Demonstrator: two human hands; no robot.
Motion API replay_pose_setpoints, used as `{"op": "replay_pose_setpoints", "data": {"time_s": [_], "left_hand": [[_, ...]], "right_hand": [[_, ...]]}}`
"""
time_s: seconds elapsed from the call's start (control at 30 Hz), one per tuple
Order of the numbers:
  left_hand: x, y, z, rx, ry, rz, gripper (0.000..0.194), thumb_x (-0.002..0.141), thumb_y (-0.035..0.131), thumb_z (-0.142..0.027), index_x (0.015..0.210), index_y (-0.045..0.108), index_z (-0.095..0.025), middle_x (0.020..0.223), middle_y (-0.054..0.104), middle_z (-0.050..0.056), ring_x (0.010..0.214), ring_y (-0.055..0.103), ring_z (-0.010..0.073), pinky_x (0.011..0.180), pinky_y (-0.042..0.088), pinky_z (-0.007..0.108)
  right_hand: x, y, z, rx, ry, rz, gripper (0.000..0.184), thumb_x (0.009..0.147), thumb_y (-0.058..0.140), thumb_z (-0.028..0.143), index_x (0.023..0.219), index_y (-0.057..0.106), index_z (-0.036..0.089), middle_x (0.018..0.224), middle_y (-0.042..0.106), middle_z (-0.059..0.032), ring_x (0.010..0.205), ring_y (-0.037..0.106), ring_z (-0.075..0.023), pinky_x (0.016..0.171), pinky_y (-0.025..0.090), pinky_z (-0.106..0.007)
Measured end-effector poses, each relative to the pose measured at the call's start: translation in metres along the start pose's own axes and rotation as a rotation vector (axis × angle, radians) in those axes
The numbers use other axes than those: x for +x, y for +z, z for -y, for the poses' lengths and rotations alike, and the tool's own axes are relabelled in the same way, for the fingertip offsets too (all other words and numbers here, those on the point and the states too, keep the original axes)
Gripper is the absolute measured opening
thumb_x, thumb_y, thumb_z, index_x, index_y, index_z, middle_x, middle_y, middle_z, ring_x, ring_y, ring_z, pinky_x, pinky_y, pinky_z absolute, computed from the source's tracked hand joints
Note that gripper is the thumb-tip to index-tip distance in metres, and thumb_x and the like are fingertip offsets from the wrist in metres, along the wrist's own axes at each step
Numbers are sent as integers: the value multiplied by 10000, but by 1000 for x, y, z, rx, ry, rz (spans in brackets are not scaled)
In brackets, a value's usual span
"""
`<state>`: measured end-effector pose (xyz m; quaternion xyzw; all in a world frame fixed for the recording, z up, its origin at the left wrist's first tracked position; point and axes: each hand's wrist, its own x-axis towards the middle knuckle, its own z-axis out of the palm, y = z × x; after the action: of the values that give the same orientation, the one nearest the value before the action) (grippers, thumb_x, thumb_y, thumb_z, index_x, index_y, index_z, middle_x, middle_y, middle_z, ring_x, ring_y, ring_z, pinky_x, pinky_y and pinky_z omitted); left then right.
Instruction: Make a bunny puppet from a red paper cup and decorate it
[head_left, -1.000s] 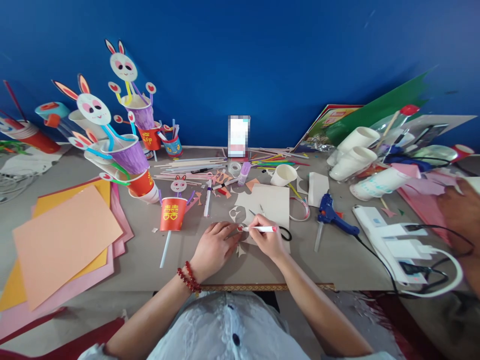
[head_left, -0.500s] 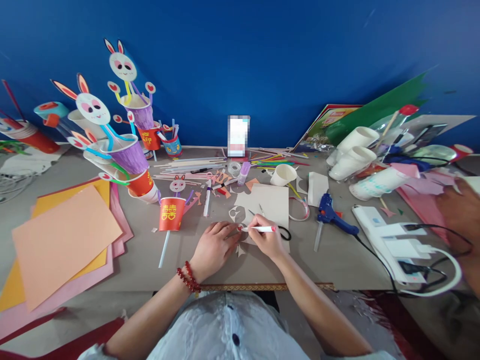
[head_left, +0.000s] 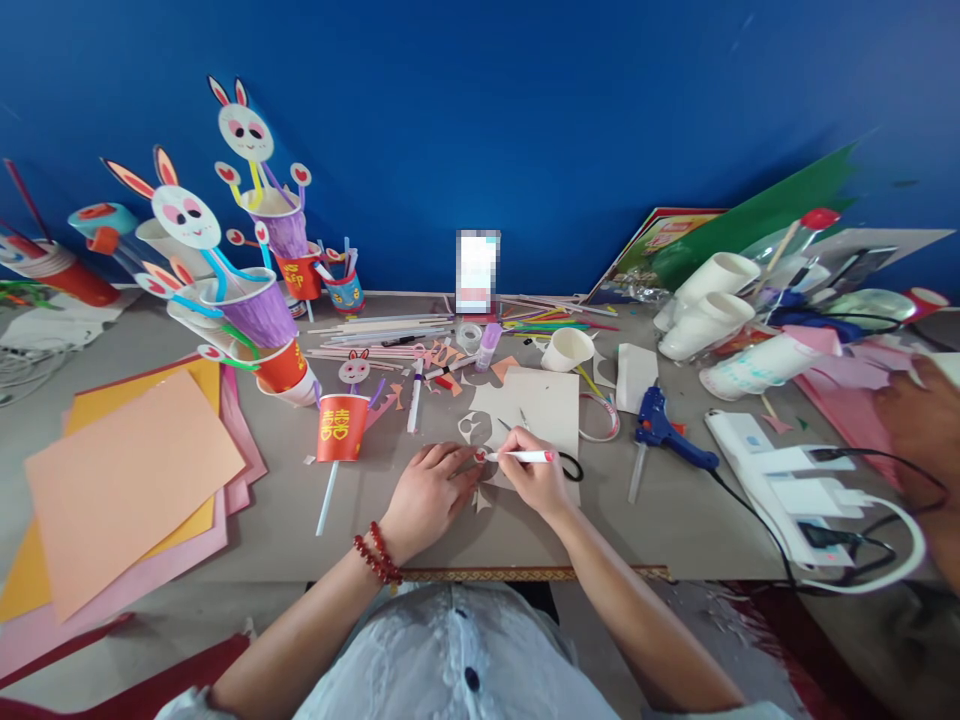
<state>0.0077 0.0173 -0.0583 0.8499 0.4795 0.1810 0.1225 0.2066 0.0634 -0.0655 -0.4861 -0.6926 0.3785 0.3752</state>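
Observation:
My right hand [head_left: 534, 475] is closed around a white marker [head_left: 531, 457] with a red end, its tip pointing left. The tip meets a small white paper piece [head_left: 480, 455] bearing a red mark. Lying flat on the table, my left hand [head_left: 435, 490] has its fingertips against that piece's left edge. Beneath and behind my right hand is a sheet of white card [head_left: 551, 400] with cut-out edges. Scissors lie on the card, partly hidden by my right hand; a black handle loop [head_left: 571, 466] shows. A red paper cup [head_left: 343, 428] with a small rabbit head stands to the left.
Coloured paper sheets [head_left: 135, 490] are stacked at left, near tall rabbit cup figures [head_left: 251, 310]. A blue glue gun [head_left: 664, 430] and a corded power strip [head_left: 780, 490] lie at right. Straws and scraps spread behind, before a phone [head_left: 477, 270]. Another person's hand [head_left: 919, 430] is far right.
Almost nothing differs. My right hand and the marker have shifted very slightly, with the tip still at the small paper piece; my left hand stays put.

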Motion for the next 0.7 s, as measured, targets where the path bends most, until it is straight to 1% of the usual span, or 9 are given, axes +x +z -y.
{"op": "replay_pose_setpoints", "data": {"time_s": [0.43, 0.7], "left_hand": [[0, 0, 0, 8, -3, 10, 302, 995, 479, -278, 1236, 661, -270, 1349, 640, 27, 1209, 558, 242, 1023, 468, 434], [0, 0, 0, 3, 2, -2, 306, 999, 473, -275, 1244, 657, -267, 1344, 643, 29, 1206, 559, 230, 1019, 478, 429]], "right_hand": [[0, 0, 0, -10, 16, -11, 169, 824, 529, 230, 658, 497, 224, 534, 473, 52, 486, 403, -121, 481, 311, -240], [0, 0, -1, -1, 23, -14, 165, 826, 523, 223, 664, 490, 224, 534, 457, 58, 491, 396, -119, 482, 314, -238]]}}
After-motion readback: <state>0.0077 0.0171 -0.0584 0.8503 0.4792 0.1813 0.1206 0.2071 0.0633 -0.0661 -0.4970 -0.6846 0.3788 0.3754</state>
